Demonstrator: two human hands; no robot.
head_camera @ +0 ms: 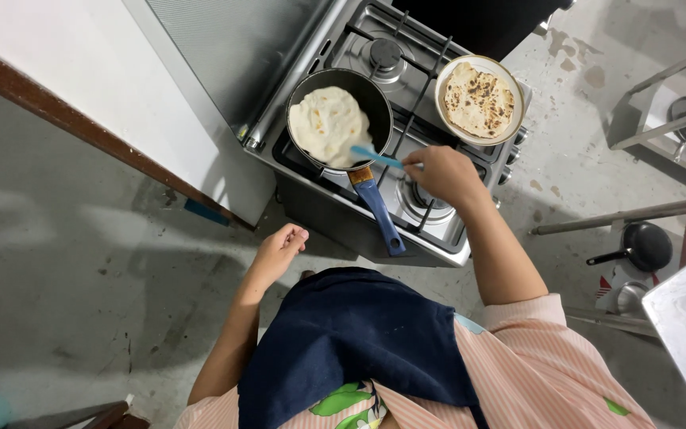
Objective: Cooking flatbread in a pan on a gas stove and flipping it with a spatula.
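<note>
Standing over the steel gas stove [446, 238], I see a round black pan [375, 95] on its front-left burner, blue handle toward me. A pale, puffed flatbread [327, 123] fills it, barely spotted, so I judge it part-cooked. On the stove's right edge, a cream plate [441, 86] carries a finished, char-flecked flatbread [479, 99]. My right hand [446, 173] pinches a thin blue spatula [375, 156], tip at the bread. My left hand [281, 248] hangs empty, fingers loosely curled.

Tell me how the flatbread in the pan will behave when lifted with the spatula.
The flatbread looks pale and thin, so probably floppy, sagging off the narrow spatula. It fills the pan, so likely light but awkward to get under.
</note>
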